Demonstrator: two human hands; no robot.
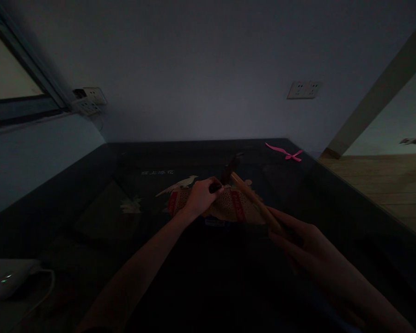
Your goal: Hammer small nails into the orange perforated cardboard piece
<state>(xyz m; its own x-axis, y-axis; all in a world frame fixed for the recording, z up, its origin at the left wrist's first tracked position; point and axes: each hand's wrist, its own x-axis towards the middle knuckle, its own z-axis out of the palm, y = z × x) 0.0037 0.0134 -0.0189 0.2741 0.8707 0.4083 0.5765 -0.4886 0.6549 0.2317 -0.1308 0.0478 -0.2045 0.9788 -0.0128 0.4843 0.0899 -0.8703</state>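
My right hand [298,240] is wrapped round the wooden handle of a hammer [251,193], whose dark head points away from me. The hammer head stands just beside the fingertips of my left hand [204,192]. My left hand is closed in a pinch on a small dark object [214,188], too dim to name. Both are over a patterned tan cloth or packet with red bands [225,206], which lies on the dark table [145,157]. Part of it is hidden under my left hand.
A pink ribbon [293,156] lies at the table's far right corner. At the lower left is a white device with a cable [10,275]. A wall with sockets [303,90] rises behind the table, and a wooden floor [381,178] shows at right. The light is very dim.
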